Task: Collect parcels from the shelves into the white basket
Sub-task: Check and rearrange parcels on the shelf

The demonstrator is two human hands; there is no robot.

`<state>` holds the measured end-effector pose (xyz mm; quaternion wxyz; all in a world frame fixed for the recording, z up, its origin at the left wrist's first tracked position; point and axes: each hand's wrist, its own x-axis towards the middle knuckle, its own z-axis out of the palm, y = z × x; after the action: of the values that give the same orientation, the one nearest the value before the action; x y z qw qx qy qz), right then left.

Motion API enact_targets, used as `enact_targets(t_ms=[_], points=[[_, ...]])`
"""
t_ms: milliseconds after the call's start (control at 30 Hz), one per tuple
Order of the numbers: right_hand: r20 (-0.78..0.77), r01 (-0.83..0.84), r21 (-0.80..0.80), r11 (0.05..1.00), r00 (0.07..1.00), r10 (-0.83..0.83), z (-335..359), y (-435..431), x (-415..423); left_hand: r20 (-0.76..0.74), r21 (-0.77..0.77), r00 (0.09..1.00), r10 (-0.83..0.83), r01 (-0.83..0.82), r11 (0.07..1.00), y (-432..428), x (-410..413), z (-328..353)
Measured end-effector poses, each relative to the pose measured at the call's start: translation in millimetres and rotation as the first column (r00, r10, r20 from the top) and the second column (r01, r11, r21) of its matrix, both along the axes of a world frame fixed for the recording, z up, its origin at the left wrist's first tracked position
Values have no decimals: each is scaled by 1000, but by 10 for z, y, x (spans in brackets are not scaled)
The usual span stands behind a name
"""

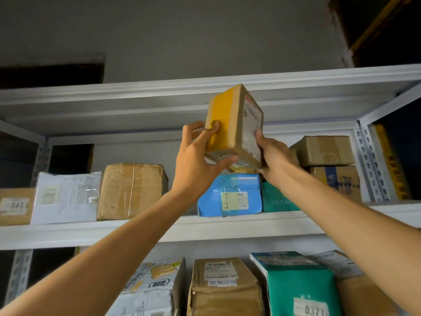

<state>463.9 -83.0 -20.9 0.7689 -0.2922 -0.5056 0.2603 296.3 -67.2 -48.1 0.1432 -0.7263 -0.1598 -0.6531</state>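
Two bare arms reach up toward white metal shelves. The left hand and right hand hold a small cardboard box between them, raised and tilted in front of the upper shelf. The left fingers press a yellow taped face; the right fingers close on the labelled side. Just below the fingers, a blue parcel sits on the middle shelf, with a brown parcel left of them and stacked boxes right. Lower still, a green parcel stands among others.
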Motion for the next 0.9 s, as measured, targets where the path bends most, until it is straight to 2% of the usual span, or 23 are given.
enact_targets(t_ms=[67,133,200,300,367,433,467,533,600,767,900], points=[[-24,-75,74,994,997,77,-20,6,-16,52,-103,994,-95,100,990,54,-73,64],[-9,-161,183,970,986,165,-25,-25,-48,146,-238,961,-235,265,934,116,-182,111],[152,-110,261,959,986,71,-25,-69,-80,253,-327,913,-321,393,859,187,-276,129],[472,5,336,942,864,-172,-34,-160,-174,429,-365,834,-347,512,778,203,-329,118],[524,83,372,924,803,-283,-11,-156,-261,504,-352,796,-336,544,762,177,-326,118],[455,144,353,924,837,-304,37,-87,-367,552,-312,750,-363,590,745,125,-336,144],[407,168,327,930,863,-299,61,-55,-425,555,-289,745,-369,589,755,102,-356,168],[354,193,293,936,888,-294,111,17,-519,508,-268,790,-343,523,809,108,-438,225],[391,168,302,938,876,-283,131,92,-619,447,-279,842,-301,451,848,170,-571,263],[463,142,310,940,841,-280,127,258,-939,399,-297,891,-214,347,890,307,-960,229],[454,172,297,939,840,-297,169,446,-1318,372,-293,928,-30,148,944,374,-1286,185]])
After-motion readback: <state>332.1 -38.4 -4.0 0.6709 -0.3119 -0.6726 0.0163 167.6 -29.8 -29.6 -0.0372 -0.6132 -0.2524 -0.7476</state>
